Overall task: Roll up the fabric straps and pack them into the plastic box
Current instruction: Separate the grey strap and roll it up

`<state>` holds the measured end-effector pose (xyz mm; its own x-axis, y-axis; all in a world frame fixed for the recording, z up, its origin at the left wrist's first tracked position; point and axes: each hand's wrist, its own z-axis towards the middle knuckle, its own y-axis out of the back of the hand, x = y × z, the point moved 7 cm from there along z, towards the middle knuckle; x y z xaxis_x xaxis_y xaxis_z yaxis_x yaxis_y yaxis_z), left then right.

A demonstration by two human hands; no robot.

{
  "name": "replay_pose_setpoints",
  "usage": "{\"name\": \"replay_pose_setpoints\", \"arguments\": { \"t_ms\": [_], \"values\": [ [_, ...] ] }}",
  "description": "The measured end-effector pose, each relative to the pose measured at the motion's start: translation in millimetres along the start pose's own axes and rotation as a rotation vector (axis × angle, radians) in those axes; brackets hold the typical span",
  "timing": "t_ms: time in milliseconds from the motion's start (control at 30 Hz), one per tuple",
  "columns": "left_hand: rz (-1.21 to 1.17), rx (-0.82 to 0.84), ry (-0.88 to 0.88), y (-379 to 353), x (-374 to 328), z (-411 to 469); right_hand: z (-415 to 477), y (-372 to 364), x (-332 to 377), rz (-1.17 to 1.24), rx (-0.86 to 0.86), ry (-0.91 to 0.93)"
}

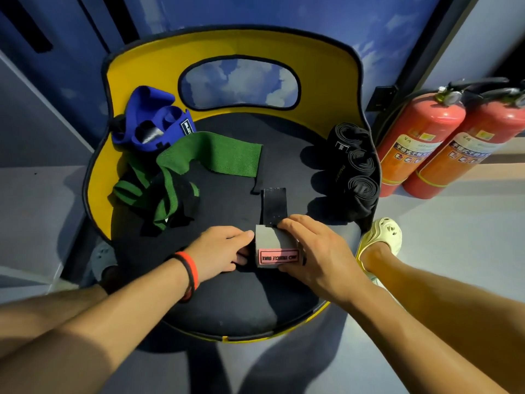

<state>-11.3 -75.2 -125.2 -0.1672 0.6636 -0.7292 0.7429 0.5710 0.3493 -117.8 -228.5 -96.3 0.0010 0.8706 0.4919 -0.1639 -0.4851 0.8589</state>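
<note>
The grey strap [268,240] lies near the front of the chair seat [227,302], partly wound into a short, thick roll with a pink label facing up. Its black tail [273,206] runs flat toward the far side. It looks light, soft and limp, and the woven cloth probably springs open if let go, so I would take it at both ends of the roll and keep it tight. The left grip [218,248] pinches the roll's left end, and the right grip [309,251] curls over its right end, fingertips at the tail.

Three finished black rolls [358,163] stand in a row along the seat's right edge. A loose green strap [210,152] sprawls at the left, with the blue straps [153,120] beyond it at the far left, loosely coiled.

No plastic box is in view, so its contents cannot be told. Two fire extinguishers [420,143] stand on the floor at the right.
</note>
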Motion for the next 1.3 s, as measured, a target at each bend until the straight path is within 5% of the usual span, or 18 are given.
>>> {"name": "replay_pose_setpoints", "arguments": {
  "t_ms": [133, 267, 400, 733, 1000, 1300],
  "values": [
    [-0.244, -0.08, -0.029, -4.2, 1.7, -0.7, -1.2, -3.3, 3.2, -0.021, 0.035, 0.044],
    [-0.126, -0.079, -0.067, -11.3, -9.0, 9.4, 1.7, -3.8, 5.7, -0.008, 0.104, 0.045],
    [-0.369, -0.036, 0.017, -12.0, -7.6, 22.9, 8.4, -1.7, 1.2, 0.06, 0.143, 0.04],
    [-0.414, -0.136, 0.113, -8.3, -1.6, 37.8, 11.4, 0.3, -17.1, 0.302, 0.174, -0.068],
    [-0.105, 0.022, 0.08, -9.2, -10.5, 44.1, 9.5, -6.7, -16.0, 0.367, 0.273, -0.07],
    [-0.109, -0.128, 0.0, -5.5, -13.6, 49.5, 10.8, -10.1, -10.2, 0.35, 0.272, -0.079]
  ]
}}
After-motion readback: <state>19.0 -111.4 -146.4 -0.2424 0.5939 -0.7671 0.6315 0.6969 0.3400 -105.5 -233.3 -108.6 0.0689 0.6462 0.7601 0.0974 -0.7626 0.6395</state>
